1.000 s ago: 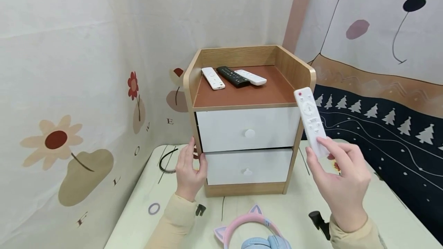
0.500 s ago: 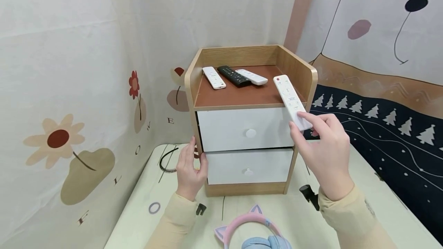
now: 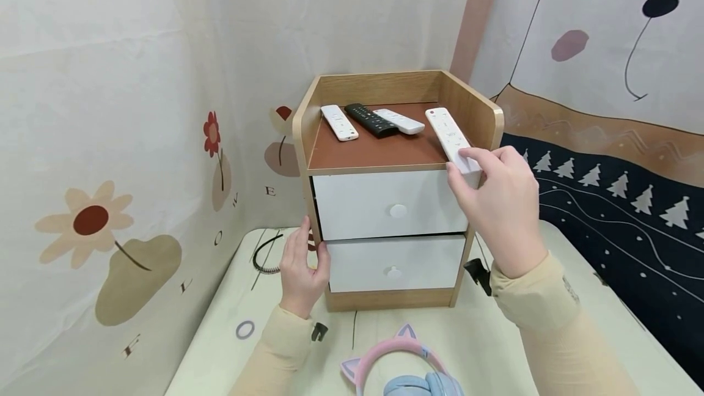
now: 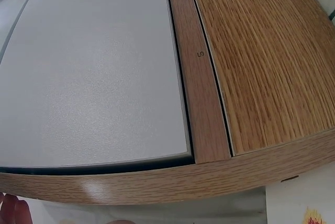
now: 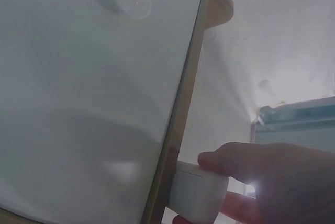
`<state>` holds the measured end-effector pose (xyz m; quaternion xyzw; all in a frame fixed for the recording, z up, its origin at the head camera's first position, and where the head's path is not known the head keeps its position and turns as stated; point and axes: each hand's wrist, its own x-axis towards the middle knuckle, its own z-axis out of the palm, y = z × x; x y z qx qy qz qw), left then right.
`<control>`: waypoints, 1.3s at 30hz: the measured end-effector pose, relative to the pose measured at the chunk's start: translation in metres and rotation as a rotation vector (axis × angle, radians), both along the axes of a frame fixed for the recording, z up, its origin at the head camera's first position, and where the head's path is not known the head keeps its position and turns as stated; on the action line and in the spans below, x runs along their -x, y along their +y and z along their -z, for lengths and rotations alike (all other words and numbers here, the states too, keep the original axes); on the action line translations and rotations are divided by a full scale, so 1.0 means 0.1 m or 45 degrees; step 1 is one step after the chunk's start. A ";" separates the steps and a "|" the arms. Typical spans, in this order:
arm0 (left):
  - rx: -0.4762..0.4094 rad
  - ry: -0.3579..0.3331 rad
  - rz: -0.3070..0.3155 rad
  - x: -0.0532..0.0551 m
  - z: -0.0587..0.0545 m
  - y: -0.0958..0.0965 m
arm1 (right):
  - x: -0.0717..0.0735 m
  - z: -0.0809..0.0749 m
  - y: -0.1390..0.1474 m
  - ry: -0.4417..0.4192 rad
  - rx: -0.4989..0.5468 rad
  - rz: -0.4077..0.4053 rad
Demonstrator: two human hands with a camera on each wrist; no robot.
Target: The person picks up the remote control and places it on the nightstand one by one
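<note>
My right hand (image 3: 502,209) pinches the lower end of a white remote control (image 3: 448,133) between thumb and fingers. The remote's far end reaches over the right side of the brown top of a small wooden cabinet (image 3: 387,300). In the right wrist view the remote's end (image 5: 194,192) sits at the cabinet's wooden edge; whether it touches is unclear. My left hand (image 3: 302,274) rests against the cabinet's left side, fingers straight. On the top lie another white remote (image 3: 338,123), a black remote (image 3: 370,120) and a third white remote (image 3: 404,122), partly under the black one.
Two white drawers with round knobs, an upper drawer (image 3: 352,203) and a lower drawer (image 3: 357,267), front the cabinet. Pink and blue cat-ear headphones (image 3: 385,350) lie in front. A black coiled cord (image 3: 258,264) is at left. Raised wooden walls border the top's back and sides.
My right hand has carried the white remote leftward and away from me, from beside the cabinet to over the top's right front edge. The left hand has stayed in place.
</note>
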<state>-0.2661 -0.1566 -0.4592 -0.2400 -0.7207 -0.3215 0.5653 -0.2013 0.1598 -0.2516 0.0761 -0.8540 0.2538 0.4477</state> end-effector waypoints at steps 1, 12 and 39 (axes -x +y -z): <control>0.001 0.001 -0.002 0.00 0.00 0.00 | 0.01 -0.03 -0.01 -0.021 -0.010 0.011; -0.005 0.004 0.001 0.01 -0.01 0.01 | 0.15 -0.26 -0.11 -0.244 -0.109 0.103; 0.005 0.015 0.004 0.02 0.01 0.00 | 0.68 -0.68 -0.21 -0.608 -0.380 0.087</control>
